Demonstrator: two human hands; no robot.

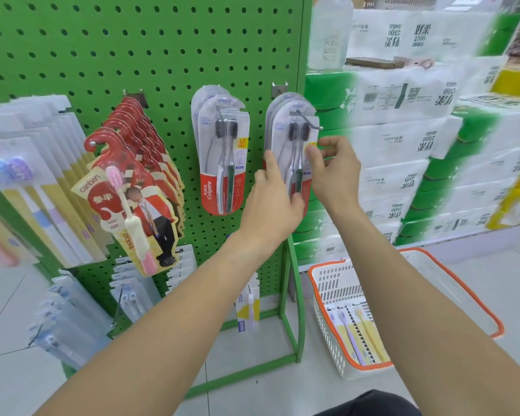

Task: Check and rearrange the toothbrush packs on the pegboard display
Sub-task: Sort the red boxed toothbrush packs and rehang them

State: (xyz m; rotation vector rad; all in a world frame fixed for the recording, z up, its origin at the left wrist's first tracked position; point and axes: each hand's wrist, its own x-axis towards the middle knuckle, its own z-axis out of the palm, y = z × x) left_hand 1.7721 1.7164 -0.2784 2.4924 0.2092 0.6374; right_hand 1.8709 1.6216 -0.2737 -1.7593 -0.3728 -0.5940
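Both hands on the right-hand Colgate packs, squaring them on their hook.

From the left: white packs [39, 187] and red packs [138, 163] hang crowded on the pegboard [132, 40], then one bunch of Colgate packs [222, 157] hangs untouched. The left hand [270, 205] holds the lower left edge of the right packs [294, 145], forefinger stretched up along the side and thumb pressed on the front. The right hand [330, 169] pinches their right edge between thumb and curled fingers, just under the hook [308, 120]. This looks like the checking step; the next move likely calls for sliding the front pack along the hook, keeping its hole clear of the upturned tip. Room is tight: the board's right edge and stacked tissue [403, 139] sit close beside, while the basket [336, 334] below leaves the space toward the person open.
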